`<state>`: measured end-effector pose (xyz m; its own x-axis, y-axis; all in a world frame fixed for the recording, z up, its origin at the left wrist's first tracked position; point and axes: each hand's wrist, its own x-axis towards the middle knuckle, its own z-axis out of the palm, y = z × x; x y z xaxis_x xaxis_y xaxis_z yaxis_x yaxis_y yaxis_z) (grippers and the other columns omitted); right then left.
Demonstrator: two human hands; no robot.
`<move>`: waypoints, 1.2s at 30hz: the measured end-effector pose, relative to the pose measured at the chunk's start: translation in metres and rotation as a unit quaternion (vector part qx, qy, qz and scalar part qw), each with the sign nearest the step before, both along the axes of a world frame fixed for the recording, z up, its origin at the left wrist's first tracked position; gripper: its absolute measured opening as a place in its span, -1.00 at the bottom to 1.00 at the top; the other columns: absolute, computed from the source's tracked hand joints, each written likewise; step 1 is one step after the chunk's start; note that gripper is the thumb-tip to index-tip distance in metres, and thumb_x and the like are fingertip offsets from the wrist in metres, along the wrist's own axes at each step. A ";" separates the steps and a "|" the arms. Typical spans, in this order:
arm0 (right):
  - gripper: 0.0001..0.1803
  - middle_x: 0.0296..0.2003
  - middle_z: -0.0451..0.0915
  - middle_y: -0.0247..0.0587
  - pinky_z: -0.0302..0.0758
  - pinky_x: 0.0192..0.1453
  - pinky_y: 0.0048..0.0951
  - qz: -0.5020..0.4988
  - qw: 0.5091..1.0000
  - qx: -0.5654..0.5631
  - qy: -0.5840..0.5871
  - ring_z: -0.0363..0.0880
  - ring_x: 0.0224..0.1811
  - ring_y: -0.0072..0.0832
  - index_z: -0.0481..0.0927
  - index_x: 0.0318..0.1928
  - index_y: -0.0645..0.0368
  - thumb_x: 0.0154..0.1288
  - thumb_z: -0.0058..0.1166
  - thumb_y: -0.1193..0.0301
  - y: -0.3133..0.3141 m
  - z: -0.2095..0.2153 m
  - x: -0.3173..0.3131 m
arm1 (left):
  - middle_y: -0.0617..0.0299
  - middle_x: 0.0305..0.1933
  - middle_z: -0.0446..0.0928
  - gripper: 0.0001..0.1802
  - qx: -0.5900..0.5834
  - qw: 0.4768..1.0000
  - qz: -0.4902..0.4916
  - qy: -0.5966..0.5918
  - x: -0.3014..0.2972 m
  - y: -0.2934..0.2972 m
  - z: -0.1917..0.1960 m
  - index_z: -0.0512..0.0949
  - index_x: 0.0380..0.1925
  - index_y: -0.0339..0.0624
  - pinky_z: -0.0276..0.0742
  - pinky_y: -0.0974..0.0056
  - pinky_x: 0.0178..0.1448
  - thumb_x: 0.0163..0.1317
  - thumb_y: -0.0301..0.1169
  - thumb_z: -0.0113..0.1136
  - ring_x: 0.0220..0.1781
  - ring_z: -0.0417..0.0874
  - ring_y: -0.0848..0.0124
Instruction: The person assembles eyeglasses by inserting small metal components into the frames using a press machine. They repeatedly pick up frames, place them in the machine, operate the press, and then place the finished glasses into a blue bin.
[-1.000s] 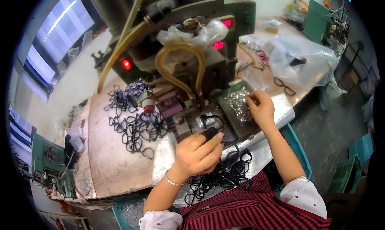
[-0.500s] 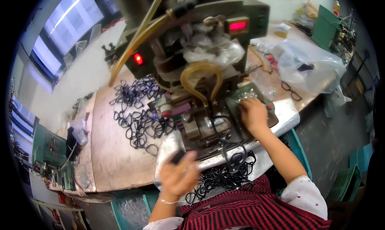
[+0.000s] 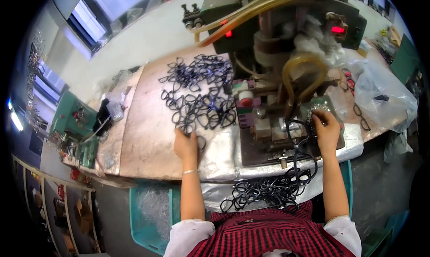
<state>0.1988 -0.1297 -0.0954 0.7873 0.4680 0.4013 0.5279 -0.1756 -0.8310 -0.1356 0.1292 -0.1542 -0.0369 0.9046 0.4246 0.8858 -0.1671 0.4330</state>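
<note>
My left hand [image 3: 186, 146] is at the near edge of a spread of dark eyeglass frames [image 3: 204, 107] on the table. Its fingers are closed on an eyeglass frame [image 3: 201, 143], whose rim shows beside the palm. On the right, my right hand [image 3: 328, 130] reaches to a heap of small shiny pieces [image 3: 315, 108] on the machine's side plate. Its thumb and fingers are pinched together; what lies between them is too small to make out. Another black eyeglass frame [image 3: 306, 155] hangs at the front of the press machine [image 3: 264, 127], between my hands.
More black frames [image 3: 264, 190] lie heaped on silvery sheeting over my lap. Yellow hoses [image 3: 309, 60] loop from the machine. A teal crate [image 3: 134, 212] stands below the table's front edge. A plastic bag [image 3: 380, 86] lies at right, a green machine [image 3: 71, 118] at far left.
My left hand has moved from in front of the machine outward to the frames on the table. The right hand stays at the small pieces. The view has swung left.
</note>
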 end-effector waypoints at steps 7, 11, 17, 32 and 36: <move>-0.81 -0.24 0.70 -0.22 0.51 -0.02 -0.51 0.037 0.992 0.042 0.115 0.61 -0.18 -0.53 0.70 -0.18 0.31 0.16 0.23 0.55 -0.059 0.026 -0.016 | 0.38 -0.40 0.44 -0.74 0.017 0.913 -0.195 -0.359 0.011 -0.020 0.047 0.52 -0.09 -0.30 0.34 0.46 -0.27 0.23 -0.53 0.29 -0.39 0.37 0.58; -0.75 -0.26 0.67 -0.25 0.50 -0.03 -0.51 0.181 0.974 0.056 0.123 0.60 -0.19 -0.55 0.65 -0.13 0.31 0.13 0.26 0.54 -0.017 0.082 -0.033 | 0.33 -0.34 0.47 -0.89 -0.031 0.851 -0.312 -0.422 0.047 -0.023 0.056 0.49 -0.18 -0.29 0.38 0.48 -0.24 0.36 -0.50 0.15 -0.34 0.44 0.59; -0.51 -0.26 0.63 -0.32 0.48 -0.05 -0.58 0.223 0.945 0.141 0.192 0.56 -0.22 -0.61 0.48 0.08 0.35 0.08 0.25 0.63 0.021 0.082 -0.052 | 0.17 -0.15 0.56 -0.88 -0.004 0.776 -0.327 -0.539 0.060 -0.060 0.051 0.43 -0.10 -0.21 0.61 0.28 0.03 0.42 -0.49 0.08 -0.13 0.61 0.42; -0.63 0.10 0.56 0.03 0.35 0.36 -0.15 0.067 0.993 -0.010 -0.098 0.48 0.22 -0.07 0.68 -0.03 0.14 0.10 0.26 0.41 -0.019 0.050 -0.028 | -0.05 -0.11 0.69 -0.79 0.212 0.652 -0.664 -0.298 0.112 -0.129 0.155 0.57 -0.19 -0.20 0.47 0.36 -0.41 0.15 -0.56 0.22 -0.45 0.61 0.33; -0.79 0.00 0.58 0.00 0.42 0.20 -0.12 -0.106 0.945 -0.184 -0.250 0.45 0.24 -0.05 0.68 -0.25 0.13 0.04 0.28 0.41 -0.036 -0.004 0.007 | 0.15 -0.08 0.69 -0.76 0.295 0.627 -0.707 -0.141 0.123 -0.139 0.150 0.61 -0.31 -0.12 0.48 0.36 -0.46 -0.07 -0.53 0.30 -0.47 0.50 0.38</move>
